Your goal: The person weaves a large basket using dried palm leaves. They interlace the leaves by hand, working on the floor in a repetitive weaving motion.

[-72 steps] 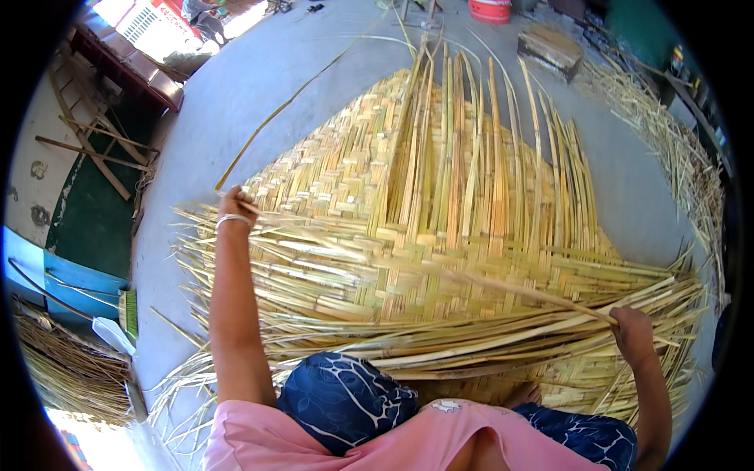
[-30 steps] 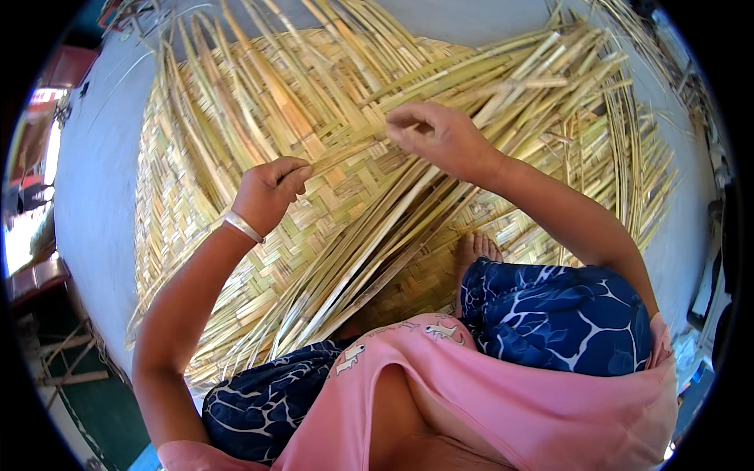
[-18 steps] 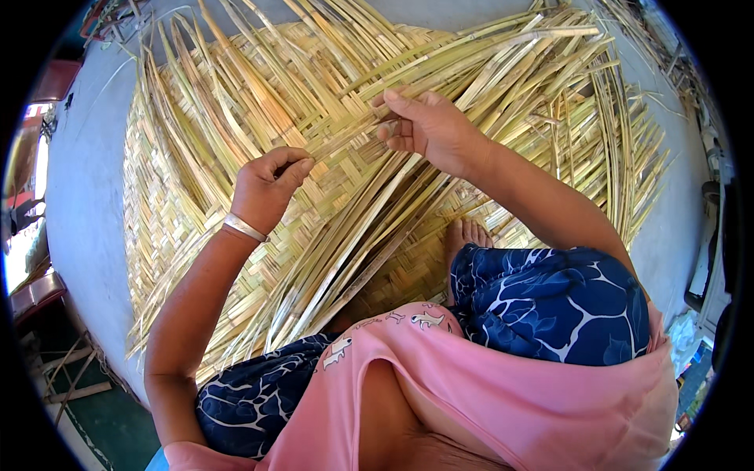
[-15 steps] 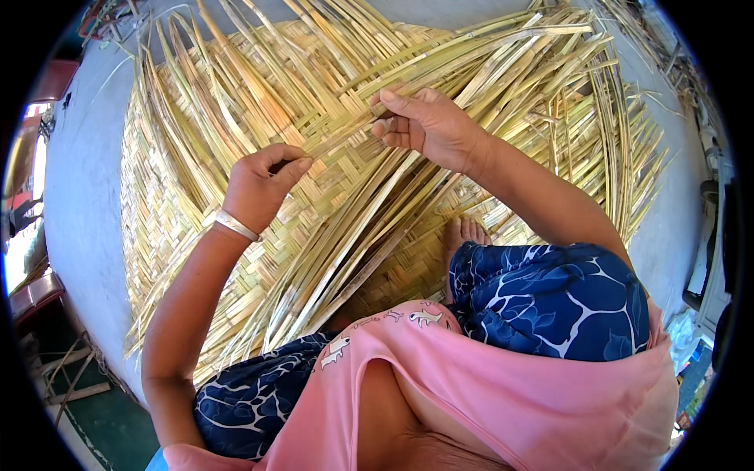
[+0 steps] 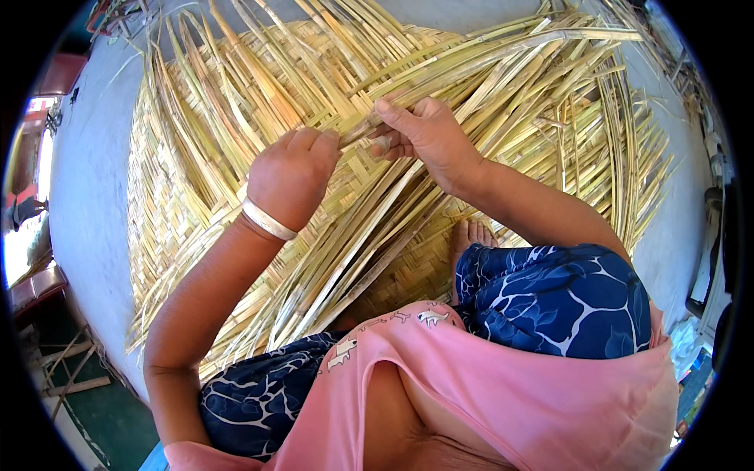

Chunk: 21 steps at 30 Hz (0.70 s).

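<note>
Between my two hands a yellow-green split cane strip [image 5: 358, 130] is stretched above a large woven mat [image 5: 177, 180]. My left hand [image 5: 292, 174], with a pale bangle [image 5: 267, 219] at its wrist, is closed on the strip's left part, its fingers mostly hidden behind its back. Close by on the right, my right hand [image 5: 428, 141] pinches the strip between thumb and fingers. Under and beside the hands, long loose strips [image 5: 345, 251] run diagonally over the mat. At the far side, upright unwoven strips [image 5: 259, 78] stick out from the weave.
A thick pile of strips [image 5: 542, 86] spreads over the right of the mat. Grey floor [image 5: 86, 196] surrounds it. My bare foot [image 5: 471, 233] rests on the mat near my knee. Dark red furniture [image 5: 39, 286] stands at the left edge, and scraps of cane [image 5: 71, 369] lie below it.
My left hand has moved right and slightly away from me, turning its back upward, and is now nearer my right hand. The right hand has shifted only a little.
</note>
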Each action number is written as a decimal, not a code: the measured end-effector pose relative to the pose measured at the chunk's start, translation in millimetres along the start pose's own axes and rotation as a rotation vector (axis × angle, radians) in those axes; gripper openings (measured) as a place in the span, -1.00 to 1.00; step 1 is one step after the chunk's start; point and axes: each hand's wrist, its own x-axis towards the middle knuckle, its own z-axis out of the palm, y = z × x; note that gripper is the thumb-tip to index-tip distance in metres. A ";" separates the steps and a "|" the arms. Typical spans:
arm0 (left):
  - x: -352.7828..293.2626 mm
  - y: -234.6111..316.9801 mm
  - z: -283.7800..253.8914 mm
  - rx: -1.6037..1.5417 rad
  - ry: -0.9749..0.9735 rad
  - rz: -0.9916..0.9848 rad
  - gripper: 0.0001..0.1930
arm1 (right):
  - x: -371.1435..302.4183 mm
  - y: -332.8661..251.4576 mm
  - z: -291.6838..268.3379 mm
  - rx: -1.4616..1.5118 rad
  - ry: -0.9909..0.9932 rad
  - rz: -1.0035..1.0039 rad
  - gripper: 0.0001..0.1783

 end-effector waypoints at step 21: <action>28.1 -28.2 -5.2 -1.156 -0.513 -0.531 -0.79 | 2.8 0.8 -18.0 0.271 -0.163 0.113 -0.67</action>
